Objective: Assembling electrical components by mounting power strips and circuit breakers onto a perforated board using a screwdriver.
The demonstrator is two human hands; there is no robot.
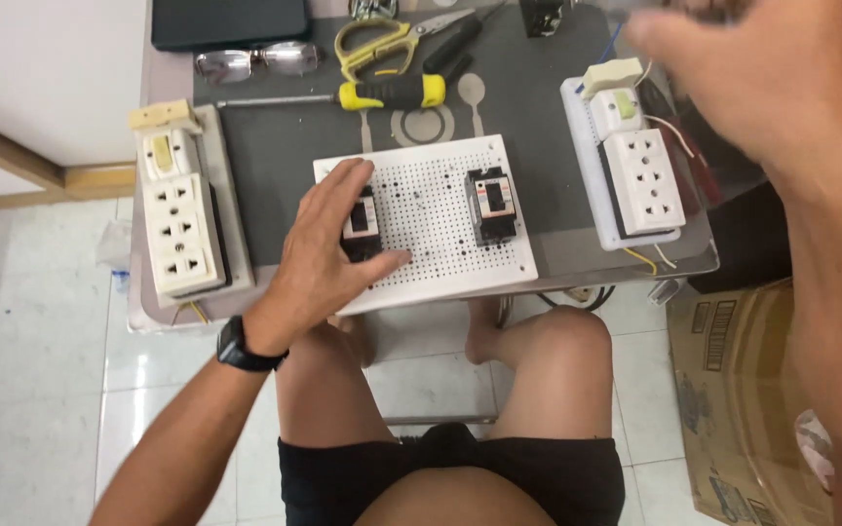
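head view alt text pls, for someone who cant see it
Seen from above, a seated person's left hand rests on a small black breaker on a white perforated board, a second breaker beside it. The right hand is raised and blurred. Socket panels flank the board; a yellow-handled screwdriver lies behind.

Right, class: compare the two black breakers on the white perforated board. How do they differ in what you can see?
The left breaker is partly covered by the left hand, which rests on it; the right breaker stands untouched and fully visible. The left breaker sits near the white perforated board's left edge; the right breaker sits right of centre. Both are small, black, upright units with pale labels.
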